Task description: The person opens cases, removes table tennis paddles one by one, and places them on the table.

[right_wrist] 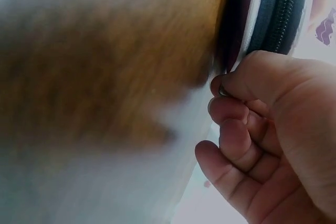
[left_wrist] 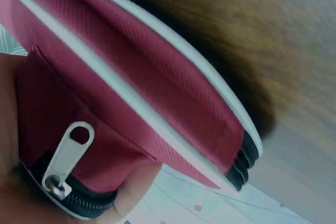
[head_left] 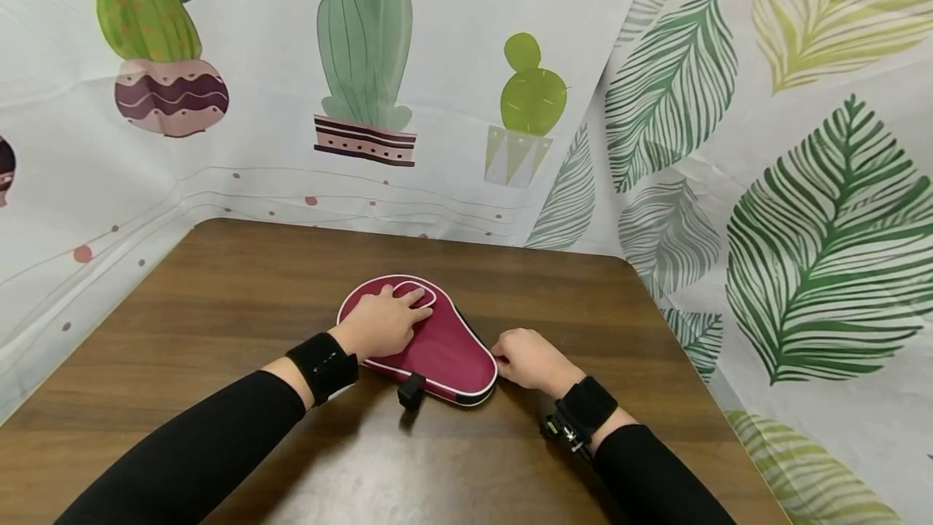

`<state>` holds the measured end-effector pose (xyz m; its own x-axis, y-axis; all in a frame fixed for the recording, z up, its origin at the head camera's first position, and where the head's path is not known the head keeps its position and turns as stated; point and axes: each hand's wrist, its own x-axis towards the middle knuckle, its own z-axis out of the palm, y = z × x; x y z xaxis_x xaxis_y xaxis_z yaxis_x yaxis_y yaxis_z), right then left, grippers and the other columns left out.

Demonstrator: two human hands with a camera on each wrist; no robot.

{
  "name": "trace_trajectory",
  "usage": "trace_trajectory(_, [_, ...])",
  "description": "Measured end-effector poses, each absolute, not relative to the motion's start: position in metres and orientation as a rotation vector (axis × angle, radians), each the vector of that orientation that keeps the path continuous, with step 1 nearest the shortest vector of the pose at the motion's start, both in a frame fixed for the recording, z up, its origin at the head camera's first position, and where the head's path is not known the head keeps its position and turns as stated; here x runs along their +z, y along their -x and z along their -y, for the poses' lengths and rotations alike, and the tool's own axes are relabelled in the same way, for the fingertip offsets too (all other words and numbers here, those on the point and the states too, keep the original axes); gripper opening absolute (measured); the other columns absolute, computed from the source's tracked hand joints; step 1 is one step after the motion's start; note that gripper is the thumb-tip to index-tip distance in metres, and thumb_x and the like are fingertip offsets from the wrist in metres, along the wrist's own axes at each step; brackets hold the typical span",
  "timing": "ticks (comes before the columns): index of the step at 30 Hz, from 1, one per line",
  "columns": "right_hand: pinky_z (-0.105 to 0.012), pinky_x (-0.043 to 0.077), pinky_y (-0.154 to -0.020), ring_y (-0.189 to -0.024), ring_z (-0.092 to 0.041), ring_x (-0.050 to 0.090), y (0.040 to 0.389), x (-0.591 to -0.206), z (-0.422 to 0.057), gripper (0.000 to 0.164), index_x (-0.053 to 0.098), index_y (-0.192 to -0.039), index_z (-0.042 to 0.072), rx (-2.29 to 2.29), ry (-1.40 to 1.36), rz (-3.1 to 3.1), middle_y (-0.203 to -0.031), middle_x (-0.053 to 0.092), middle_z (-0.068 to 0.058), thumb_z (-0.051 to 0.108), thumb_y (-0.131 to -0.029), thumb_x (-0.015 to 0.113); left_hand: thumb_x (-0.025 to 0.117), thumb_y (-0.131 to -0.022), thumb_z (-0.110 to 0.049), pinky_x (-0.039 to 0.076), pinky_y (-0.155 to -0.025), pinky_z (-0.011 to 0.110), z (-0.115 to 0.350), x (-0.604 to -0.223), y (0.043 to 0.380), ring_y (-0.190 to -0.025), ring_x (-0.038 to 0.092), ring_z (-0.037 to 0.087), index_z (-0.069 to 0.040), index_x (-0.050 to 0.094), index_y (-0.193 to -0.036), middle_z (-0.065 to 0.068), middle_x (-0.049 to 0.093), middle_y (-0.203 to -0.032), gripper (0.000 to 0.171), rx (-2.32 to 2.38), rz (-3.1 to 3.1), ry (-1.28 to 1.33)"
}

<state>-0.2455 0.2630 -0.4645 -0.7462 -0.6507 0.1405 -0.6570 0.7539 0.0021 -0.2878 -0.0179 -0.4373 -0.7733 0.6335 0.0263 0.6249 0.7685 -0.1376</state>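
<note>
Left hand (head_left: 382, 321) rests spread on red case (head_left: 448, 353), contents hidden; right hand (head_left: 535, 361) pinches zipper pull (right_wrist: 222, 92)

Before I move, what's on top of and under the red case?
The left hand rests on the case, hiding part of its face. Beneath is the table; the stretch directly under the case is covered, so I can't see it.

left arm (head_left: 211, 444): stretched out from bottom left | left hand (head_left: 381, 324): palm down, fingers spread apart | right arm (head_left: 656, 468): stretched out from bottom right | right hand (head_left: 535, 360): thumb (right_wrist: 262, 74) and pointing finger pinched together, other fingers bent in toward the palm
</note>
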Motion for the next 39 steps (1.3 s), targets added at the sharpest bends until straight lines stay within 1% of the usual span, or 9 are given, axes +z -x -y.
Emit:
trace_trajectory(9, [-0.023,0.039,-0.054,-0.055,-0.005,0.042,0.245,-0.465,-0.266,0.029,0.05,-0.055,0.023,0.066,-1.017,2.79,-0.057,0.043,0.012,0.014,-0.078,0.064,0.048,-0.094,-0.031,0.052,-0.065,0.056,0.011,-0.44,0.287,-0.111,0.051,0.044,-0.026,0.053,-0.137,0.008,0.046,-0.144,0.044,0.31,2.93,0.831])
trace_trajectory(16, [-0.023,0.04,-0.055,-0.055,-0.004,0.042,0.245,-0.464,-0.266,0.027,0.051,-0.055,0.023,0.04,-1.001,2.803,-0.058,0.044,0.012,0.013,-0.078,0.062,0.048,-0.094,-0.028,0.052,-0.059,0.054,0.007,-0.439,0.286,-0.104,0.051,0.041,-0.027,0.053,-0.137,0.008,0.043,-0.145,0.043,0.302,2.971,0.766])
trace_trajectory(24, [-0.022,0.037,-0.054,-0.054,-0.005,0.04,0.247,-0.465,-0.269,0.031,0.046,-0.053,0.023,0.072,-0.988,2.833,-0.056,0.041,0.012,0.013,-0.078,0.06,0.048,-0.094,-0.025,0.051,-0.059,0.058,0.004,-0.437,0.285,-0.111,0.049,0.051,-0.022,0.054,-0.136,0.013,0.043,-0.145,0.042,0.272,3.005,0.687])
trace_trajectory(28, [-0.022,0.037,-0.054,-0.054,-0.004,0.039,0.248,-0.467,-0.27,0.033,0.044,-0.052,0.023,0.086,-0.981,2.852,-0.056,0.039,0.012,0.013,-0.079,0.06,0.048,-0.094,-0.03,0.051,-0.057,0.057,0.008,-0.438,0.286,-0.11,0.05,0.051,-0.022,0.056,-0.135,0.012,0.044,-0.144,0.042,0.253,2.993,0.674])
trace_trajectory(30, [-0.022,0.037,-0.054,-0.054,-0.004,0.038,0.248,-0.468,-0.27,0.033,0.043,-0.052,0.023,0.086,-0.981,2.855,-0.055,0.038,0.012,0.013,-0.079,0.059,0.049,-0.094,-0.034,0.051,-0.062,0.059,0.012,-0.438,0.286,-0.112,0.049,0.052,-0.022,0.056,-0.135,0.012,0.044,-0.144,0.043,0.184,2.989,0.689])
trace_trajectory(32, [-0.022,0.036,-0.053,-0.053,-0.004,0.038,0.248,-0.467,-0.27,0.034,0.042,-0.051,0.022,0.096,-0.98,2.856,-0.055,0.037,0.012,0.013,-0.079,0.059,0.049,-0.093,-0.041,0.049,-0.073,0.063,0.017,-0.438,0.285,-0.119,0.044,0.053,-0.022,0.053,-0.137,0.012,0.041,-0.147,0.048,0.079,3.007,0.729])
trace_trajectory(35, [-0.022,0.036,-0.053,-0.053,-0.004,0.037,0.247,-0.466,-0.27,0.035,0.041,-0.051,0.022,0.103,-0.998,2.849,-0.055,0.037,0.012,0.012,-0.079,0.059,0.051,-0.091,-0.05,0.036,-0.092,0.069,0.028,-0.434,0.284,-0.135,0.025,0.05,-0.023,0.047,-0.142,0.011,0.03,-0.153,0.058,-0.083,3.049,0.862])
trace_trajectory(37, [-0.022,0.036,-0.053,-0.053,-0.005,0.038,0.247,-0.464,-0.27,0.035,0.041,-0.051,0.022,0.097,-1.005,2.847,-0.055,0.037,0.012,0.011,-0.08,0.058,0.057,-0.086,-0.056,0.027,-0.099,0.069,0.038,-0.429,0.283,-0.141,0.013,0.046,-0.024,0.043,-0.144,0.009,0.022,-0.157,0.068,-0.157,3.076,0.985])
trace_trajectory(39, [-0.023,0.037,-0.054,-0.053,-0.005,0.038,0.247,-0.462,-0.27,0.035,0.041,-0.051,0.022,0.08,-1.008,2.843,-0.055,0.038,0.011,0.011,-0.08,0.058,0.066,-0.08,-0.056,0.025,-0.102,0.067,0.048,-0.424,0.283,-0.142,0.008,0.043,-0.026,0.043,-0.144,0.007,0.019,-0.158,0.074,-0.22,3.079,1.105])
